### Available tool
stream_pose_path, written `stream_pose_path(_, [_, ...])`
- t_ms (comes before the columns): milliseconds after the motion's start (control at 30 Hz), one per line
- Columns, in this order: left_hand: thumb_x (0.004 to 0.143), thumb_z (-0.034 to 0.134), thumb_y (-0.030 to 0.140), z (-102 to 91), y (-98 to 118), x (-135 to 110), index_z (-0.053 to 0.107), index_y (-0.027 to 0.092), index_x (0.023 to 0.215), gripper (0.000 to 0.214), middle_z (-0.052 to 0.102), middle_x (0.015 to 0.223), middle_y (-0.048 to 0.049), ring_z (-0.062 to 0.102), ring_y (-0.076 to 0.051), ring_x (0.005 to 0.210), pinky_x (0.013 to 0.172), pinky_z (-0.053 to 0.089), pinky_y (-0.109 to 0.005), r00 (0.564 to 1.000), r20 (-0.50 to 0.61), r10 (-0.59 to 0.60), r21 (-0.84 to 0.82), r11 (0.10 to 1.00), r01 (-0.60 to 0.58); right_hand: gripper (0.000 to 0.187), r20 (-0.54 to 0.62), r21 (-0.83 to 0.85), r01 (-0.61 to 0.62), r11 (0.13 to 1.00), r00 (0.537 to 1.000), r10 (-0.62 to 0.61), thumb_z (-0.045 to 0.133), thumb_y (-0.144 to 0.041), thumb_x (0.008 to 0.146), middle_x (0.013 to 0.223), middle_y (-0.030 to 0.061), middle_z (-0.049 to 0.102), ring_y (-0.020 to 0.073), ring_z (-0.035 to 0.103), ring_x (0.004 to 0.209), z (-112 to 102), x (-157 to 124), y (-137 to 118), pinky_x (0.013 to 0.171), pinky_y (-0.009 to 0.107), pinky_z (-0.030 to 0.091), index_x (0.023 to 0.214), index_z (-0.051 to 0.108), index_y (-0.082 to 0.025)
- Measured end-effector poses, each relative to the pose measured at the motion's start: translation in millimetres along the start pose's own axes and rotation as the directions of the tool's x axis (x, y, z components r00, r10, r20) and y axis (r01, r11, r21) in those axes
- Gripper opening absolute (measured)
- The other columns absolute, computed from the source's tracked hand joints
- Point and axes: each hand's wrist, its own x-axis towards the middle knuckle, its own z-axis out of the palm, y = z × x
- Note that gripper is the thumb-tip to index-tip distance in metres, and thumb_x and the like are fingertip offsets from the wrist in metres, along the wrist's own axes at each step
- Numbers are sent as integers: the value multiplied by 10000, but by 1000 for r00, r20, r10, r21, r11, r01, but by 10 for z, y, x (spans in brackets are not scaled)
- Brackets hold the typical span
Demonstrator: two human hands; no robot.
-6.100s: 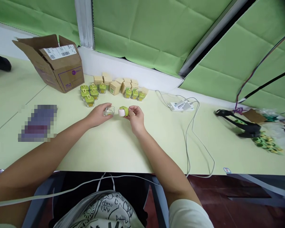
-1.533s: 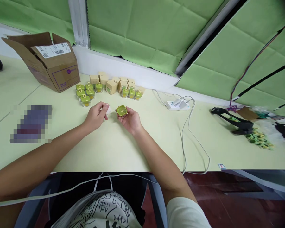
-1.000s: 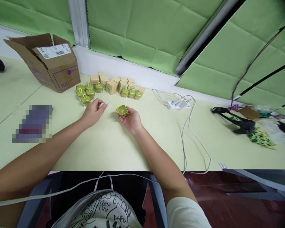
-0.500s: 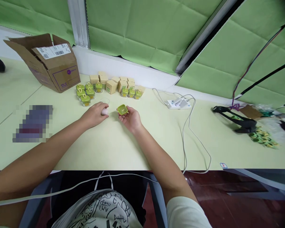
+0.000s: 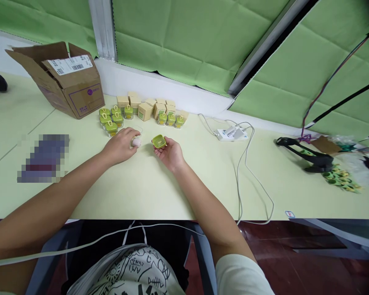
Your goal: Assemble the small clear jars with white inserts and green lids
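Note:
My left hand (image 5: 120,146) is closed around a small pale pinkish-white rounded object (image 5: 136,141), whose exact kind I cannot make out. My right hand (image 5: 169,153) grips a green square lid (image 5: 159,141) by its edge, with the hollow side facing up. The two hands are apart, a little above the table. Just behind my left hand is a faint clear curved outline, too indistinct to name. Beyond it stand several small clear jars with green looped lids (image 5: 111,128), and more such jars (image 5: 171,119) are to the right.
Several small beige cartons (image 5: 145,111) line the wall behind the jars. An open cardboard box (image 5: 83,88) stands at the back left. A white power strip (image 5: 231,134) trails cables over the table (image 5: 203,176). At far right lie a black strap-like item (image 5: 307,153) and green pieces (image 5: 341,178).
My left hand has shifted slightly left and up with the pale object. My right hand and the green lid have stayed nearly in place.

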Motion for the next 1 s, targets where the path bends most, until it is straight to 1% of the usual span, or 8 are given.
stream_pose_path(233, [796, 598, 204, -26, 23, -3, 659, 207, 1288, 495, 676, 1299, -141, 644, -355, 1202, 1029, 563, -508, 1000, 17, 2, -28, 1000, -1, 207, -13, -10, -11, 1000, 1000, 10, 523, -285, 1038, 824, 70, 762, 158, 676, 674, 7, -13, -5, 577, 229, 566, 977, 680, -164])
stream_pose_path(433, [851, 558, 187, -67, 70, -7, 664, 192, 1275, 436, 665, 1292, -132, 647, -320, 1168, 1037, 550, -476, 999, 10, -45, -43, 998, 46, 250, -25, -19, -22, 1000, 999, 22, 483, -263, 1060, 797, 70, 766, 147, 668, 656, 52, -59, -9, 572, 214, 571, 945, 675, -152])
stream_pose_path(567, [903, 506, 172, -94, 94, 3, 683, 190, 1200, 346, 684, 1192, -113, 671, -269, 1059, 953, 561, -427, 997, -66, -42, -97, 995, 35, 268, -36, -18, -30, 999, 999, 29, 476, -258, 1065, 787, 75, 759, 148, 672, 658, 63, -56, 0, 568, 214, 562, 935, 681, -144])
stream_pose_path(667, [988, 517, 260, -116, 158, -10, 681, 187, 1189, 270, 696, 1123, -94, 676, -239, 1008, 927, 564, -398, 987, -161, -17, -149, 989, -7, 266, -28, -23, -34, 999, 999, 34, 484, -254, 1062, 784, 74, 755, 155, 676, 669, 65, -45, 14, 568, 219, 550, 927, 688, -149])
stream_pose_path(767, [1016, 603, 396, -106, 258, -52, 660, 201, 1279, 332, 702, 1221, -98, 682, -242, 1087, 946, 576, -389, 989, -137, 62, -214, 973, -90, 265, -21, -44, -32, 999, 999, 31, 509, -247, 1057, 774, 69, 749, 154, 672, 675, 76, -49, 39, 582, 222, 544, 895, 695, -151])
stream_pose_path(867, [970, 716, 487, -44, 330, -98, 589, 226, 1443, 555, 663, 1409, -117, 637, -291, 1283, 1055, 568, -445, 988, -76, 137, -223, 963, -151, 257, 25, -67, -13, 998, 1000, 15, 522, -220, 1047, 778, 54, 749, 152, 673, 697, 99, -78, 81, 619, 228, 551, 885, 711, -158])
stream_pose_path(933, [972, 723, 474, 9, 340, -115, 560, 231, 1494, 598, 654, 1451, -123, 607, -312, 1344, 1102, 554, -486, 982, -69, 175, -211, 960, -185, 254, 88, -83, 15, 996, 996, -8, 522, -206, 1041, 786, 40, 751, 149, 672, 708, 110, -101, 115, 628, 228, 547, 889, 722, -167])
stream_pose_path(1000, [990, 701, 429, 50, 325, -118, 575, 227, 1492, 556, 669, 1427, -123, 613, -310, 1332, 1093, 563, -488, 976, -78, 206, -207, 954, -218, 255, 152, -99, 46, 994, 988, -31, 528, -211, 1040, 788, 28, 750, 142, 662, 708, 112, -119, 148, 626, 221, 535, 888, 728, -174])
